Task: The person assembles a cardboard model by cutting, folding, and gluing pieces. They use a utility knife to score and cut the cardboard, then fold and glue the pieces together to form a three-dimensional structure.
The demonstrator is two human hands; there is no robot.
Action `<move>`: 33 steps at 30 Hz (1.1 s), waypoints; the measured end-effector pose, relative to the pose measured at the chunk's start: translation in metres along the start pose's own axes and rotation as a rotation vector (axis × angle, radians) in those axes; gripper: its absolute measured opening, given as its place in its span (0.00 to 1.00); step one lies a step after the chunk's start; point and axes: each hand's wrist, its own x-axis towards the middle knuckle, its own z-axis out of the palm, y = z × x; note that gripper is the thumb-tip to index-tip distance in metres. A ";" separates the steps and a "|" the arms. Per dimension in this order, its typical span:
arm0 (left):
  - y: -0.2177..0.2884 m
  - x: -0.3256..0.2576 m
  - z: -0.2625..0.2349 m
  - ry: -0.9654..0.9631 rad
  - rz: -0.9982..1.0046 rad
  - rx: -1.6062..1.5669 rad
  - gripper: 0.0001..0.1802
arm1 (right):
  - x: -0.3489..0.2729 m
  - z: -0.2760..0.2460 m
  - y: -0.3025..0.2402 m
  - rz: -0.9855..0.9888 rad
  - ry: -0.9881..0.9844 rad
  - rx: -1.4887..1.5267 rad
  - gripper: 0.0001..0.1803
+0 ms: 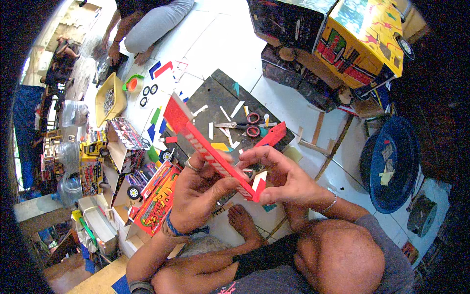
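A long red strip with pale lettering (205,146) is held up at a slant in front of me. My left hand (192,198) is closed around its middle, thumb on the near face. My right hand (289,182) has its thumb at the strip's lower end, beside a small white-and-red flap (260,180), with the fingers curled above. Beneath lies a dark board (198,100) strewn with paper scraps. Scissors with dark red handles (250,125) rest on it, slightly open. Another red piece (274,135) lies near the board's right corner, partly behind my right hand.
Several small black wheels (145,95) and coloured cutouts lie left of the board, near a yellow basket (117,100). Toy trucks (125,142) crowd the left. A large yellow toy truck (362,41) and a blue basin (374,171) stand right. Another person (152,29) sits at the top.
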 end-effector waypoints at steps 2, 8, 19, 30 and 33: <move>0.003 0.002 -0.005 0.013 -0.079 -0.034 0.25 | 0.000 -0.004 -0.004 0.025 0.001 -0.035 0.37; -0.007 0.010 -0.021 0.099 -0.181 -0.290 0.31 | 0.006 -0.015 -0.015 -0.225 -0.151 -0.667 0.19; -0.006 0.015 -0.024 -0.014 -0.115 -0.229 0.33 | 0.017 0.018 -0.008 -0.498 0.066 -0.837 0.07; -0.006 0.007 -0.024 0.090 -0.078 -0.483 0.36 | 0.030 0.023 -0.005 -0.629 0.102 -0.981 0.07; 0.006 0.004 -0.042 0.144 0.004 -0.456 0.33 | 0.034 -0.006 -0.002 -0.611 0.095 -1.082 0.06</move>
